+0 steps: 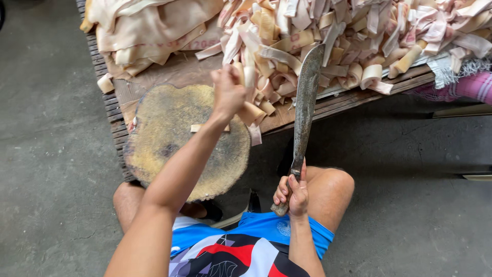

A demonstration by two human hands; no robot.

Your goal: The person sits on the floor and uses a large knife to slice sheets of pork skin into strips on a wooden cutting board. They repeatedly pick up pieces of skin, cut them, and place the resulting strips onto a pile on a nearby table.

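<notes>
The left hand (228,92) is gripping pale strips (249,77) at frame centre above the round chopping block (169,133). The right hand (292,192) is clenching a machete (306,97) upright, lower centre.

Rough workshop: concrete floor (46,154), wooden pallet (110,110) heaped with cut strips (359,36)

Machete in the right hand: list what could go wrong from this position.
1. The machete is raised in the right hand, its blade close to the left hand gripping strips; a swing might catch the fingers.
2. The bare knee sits right beside the handle; a slip could hit it.
3. Strips overhang the round chopping block and may snag.
</notes>
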